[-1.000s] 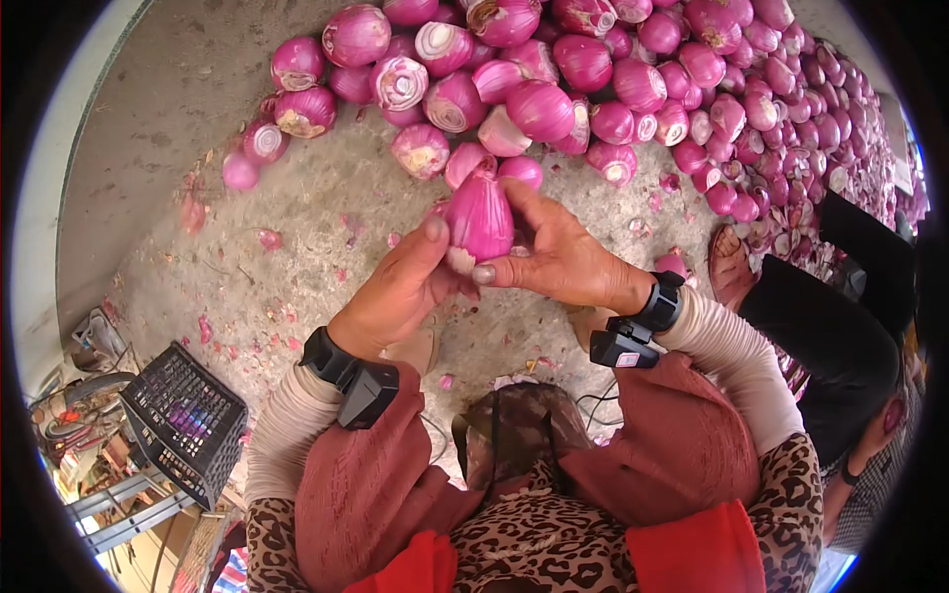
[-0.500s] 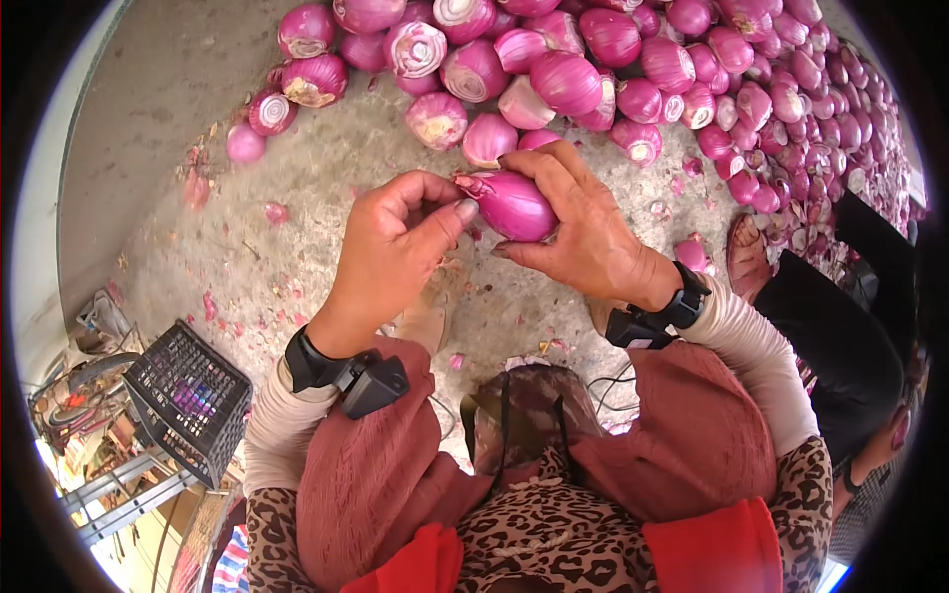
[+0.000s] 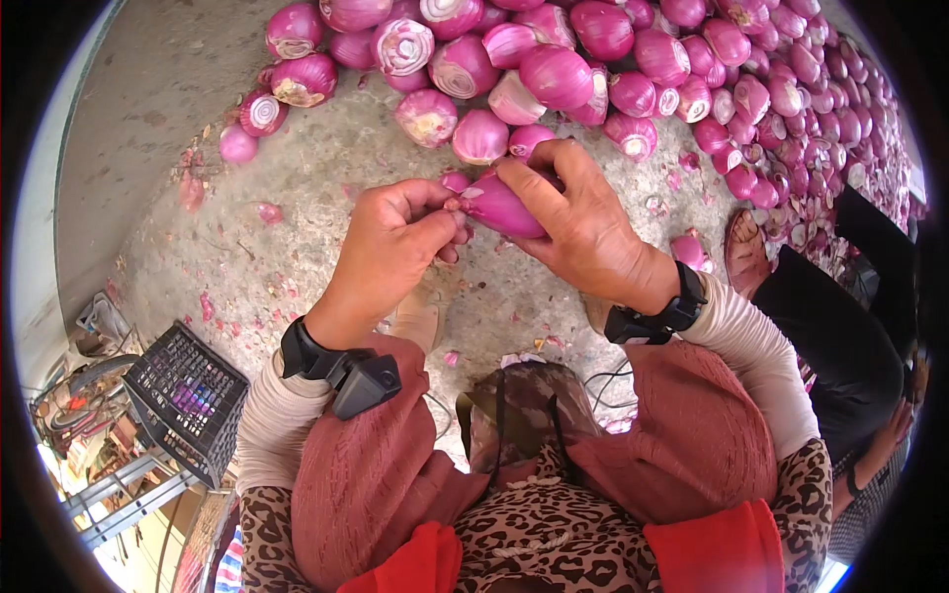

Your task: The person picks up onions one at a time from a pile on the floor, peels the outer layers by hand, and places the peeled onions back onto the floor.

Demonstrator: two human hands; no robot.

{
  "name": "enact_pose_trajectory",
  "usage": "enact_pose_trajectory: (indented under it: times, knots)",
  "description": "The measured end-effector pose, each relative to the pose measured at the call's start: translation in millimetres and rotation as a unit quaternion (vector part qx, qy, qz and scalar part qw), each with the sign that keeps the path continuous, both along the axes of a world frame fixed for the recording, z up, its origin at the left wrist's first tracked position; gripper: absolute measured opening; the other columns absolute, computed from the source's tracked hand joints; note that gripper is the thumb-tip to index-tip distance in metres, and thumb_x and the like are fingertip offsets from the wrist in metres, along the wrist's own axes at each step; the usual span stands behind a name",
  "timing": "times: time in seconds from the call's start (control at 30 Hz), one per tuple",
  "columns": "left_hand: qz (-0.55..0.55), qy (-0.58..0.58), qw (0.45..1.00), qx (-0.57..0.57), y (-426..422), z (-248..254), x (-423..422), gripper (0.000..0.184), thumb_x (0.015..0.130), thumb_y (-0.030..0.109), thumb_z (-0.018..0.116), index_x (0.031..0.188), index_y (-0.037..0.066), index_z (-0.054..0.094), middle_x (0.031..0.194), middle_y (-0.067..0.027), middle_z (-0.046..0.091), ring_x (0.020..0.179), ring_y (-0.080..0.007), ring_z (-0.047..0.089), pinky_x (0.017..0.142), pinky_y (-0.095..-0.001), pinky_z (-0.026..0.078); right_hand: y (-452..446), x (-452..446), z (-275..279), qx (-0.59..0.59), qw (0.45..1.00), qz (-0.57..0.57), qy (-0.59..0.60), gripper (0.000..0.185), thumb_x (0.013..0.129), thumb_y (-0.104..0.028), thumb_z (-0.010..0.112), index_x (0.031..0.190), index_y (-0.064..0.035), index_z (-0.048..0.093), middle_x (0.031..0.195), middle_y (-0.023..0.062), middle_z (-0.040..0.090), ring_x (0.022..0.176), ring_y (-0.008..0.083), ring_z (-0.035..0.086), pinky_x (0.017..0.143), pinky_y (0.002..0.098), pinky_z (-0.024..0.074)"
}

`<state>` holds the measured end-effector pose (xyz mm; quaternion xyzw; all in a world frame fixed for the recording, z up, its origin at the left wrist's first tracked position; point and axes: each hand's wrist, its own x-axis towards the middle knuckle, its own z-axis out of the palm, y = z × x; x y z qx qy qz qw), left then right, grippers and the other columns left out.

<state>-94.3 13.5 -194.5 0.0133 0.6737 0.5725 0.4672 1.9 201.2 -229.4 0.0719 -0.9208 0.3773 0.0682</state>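
A purple-red onion (image 3: 506,210) lies on its side between my hands, its dry neck pointing left. My right hand (image 3: 598,232) is wrapped over the bulb from the right. The fingertips of my left hand (image 3: 390,247) pinch the neck at the onion's left end. Just above the hands, more onions (image 3: 480,136) rest on the concrete floor (image 3: 326,198), the near edge of a large pile. Several of them show cut, ringed ends.
A black plastic crate (image 3: 188,400) stands at the lower left beside a metal frame (image 3: 129,509). At the right sits another person in black trousers (image 3: 825,346), a bare foot (image 3: 746,252) near the pile. Skin scraps dot the floor.
Since the first frame the onion has turned from upright to sideways. My left hand has moved from its side to its neck, and my right hand now covers more of the bulb.
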Motion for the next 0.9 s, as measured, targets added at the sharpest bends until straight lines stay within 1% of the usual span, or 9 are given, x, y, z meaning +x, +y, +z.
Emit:
enact_pose_trajectory:
  times: [0.13,0.27,0.43,0.47,0.5,0.57,0.6,0.83,0.9]
  knots:
    - [0.001,-0.006,0.999,-0.031,5,3,1,0.012,0.084,0.004,0.056,0.091,-0.003,0.062,0.074,-0.0053,0.062,0.063,-0.0097,0.057,0.057,-0.023,0.047,1,1,0,0.033,0.999,0.011,0.006,0.065,0.059,-0.005,0.076,0.12,-0.005,0.053,0.101,0.0141,0.046,0.094,0.0317,0.051,0.08,0.0413,0.0427]
    - [-0.023,0.009,0.998,-0.05,4,-4,0,0.01,0.083,0.004,0.055,0.087,-0.003,0.061,0.071,-0.0035,0.06,0.06,-0.0086,0.054,0.055,-0.0225,0.044,1,0,0,0.007,1.0,0.01,-0.002,0.064,0.059,-0.006,0.076,0.12,-0.0056,0.054,0.102,0.014,0.047,0.094,0.0324,0.051,0.08,0.0411,0.0429]
    - [-0.048,0.028,0.997,-0.058,5,-6,-4,0.007,0.082,0.004,0.055,0.084,-0.001,0.06,0.07,-0.0017,0.059,0.059,-0.0078,0.053,0.055,-0.0218,0.044,4,-2,0,-0.134,0.989,0.004,-0.063,0.062,0.062,-0.007,0.076,0.119,-0.0049,0.052,0.103,0.0171,0.051,0.095,0.0369,0.054,0.082,0.0434,0.0475]
    - [-0.05,0.025,0.997,-0.061,4,-6,-3,0.007,0.082,0.005,0.055,0.084,0.0,0.06,0.07,-0.0012,0.059,0.059,-0.0074,0.053,0.055,-0.0215,0.044,8,-2,-3,-0.107,0.993,0.019,-0.055,0.06,0.064,-0.007,0.075,0.119,-0.0037,0.05,0.105,0.0158,0.055,0.098,0.0309,0.058,0.083,0.0399,0.0497]
    - [-0.046,0.013,0.997,-0.067,1,-7,-3,0.007,0.082,0.005,0.055,0.084,0.0,0.06,0.07,-0.0012,0.059,0.059,-0.0074,0.053,0.055,-0.0215,0.044,9,1,-6,-0.114,0.991,0.024,-0.067,0.06,0.064,-0.007,0.075,0.119,-0.0037,0.05,0.105,0.0158,0.055,0.098,0.0309,0.058,0.083,0.0399,0.0497]
    - [-0.06,-0.018,0.998,-0.016,-4,-11,-8,0.008,0.084,0.007,0.056,0.089,0.001,0.06,0.072,-0.0005,0.059,0.06,-0.0071,0.053,0.056,-0.0212,0.044,14,2,-10,-0.35,0.918,-0.005,-0.189,0.058,0.067,-0.008,0.073,0.119,-0.0032,0.048,0.106,0.0121,0.056,0.101,0.0211,0.057,0.086,0.0339,0.0494]
    - [-0.063,-0.049,0.997,0.0,-7,-12,-10,0.01,0.086,0.01,0.057,0.092,0.002,0.059,0.074,-0.0003,0.06,0.062,-0.0069,0.054,0.057,-0.0205,0.043,18,1,-8,-0.359,0.905,0.008,-0.226,0.058,0.069,-0.008,0.072,0.121,-0.0026,0.047,0.108,0.01,0.056,0.101,0.0157,0.056,0.088,0.031,0.0483]
    - [-0.013,-0.12,0.992,0.043,-6,-15,-5,0.012,0.088,0.014,0.058,0.094,0.004,0.061,0.075,0.001,0.059,0.065,-0.0055,0.054,0.059,-0.02,0.042,19,5,-13,-0.302,0.931,0.034,-0.203,0.061,0.069,-0.012,0.072,0.124,-0.003,0.046,0.107,0.0117,0.056,0.098,0.0205,0.059,0.085,0.0323,0.0495]
    - [-0.093,-0.044,0.995,-0.01,-4,-15,-4,0.013,0.089,0.016,0.058,0.093,0.004,0.062,0.073,0.0021,0.059,0.064,-0.0048,0.054,0.058,-0.0201,0.042,20,5,-9,-0.247,0.946,0.034,-0.207,0.062,0.069,-0.013,0.072,0.124,-0.0032,0.045,0.108,0.0131,0.057,0.1,0.0234,0.059,0.085,0.0326,0.0498]
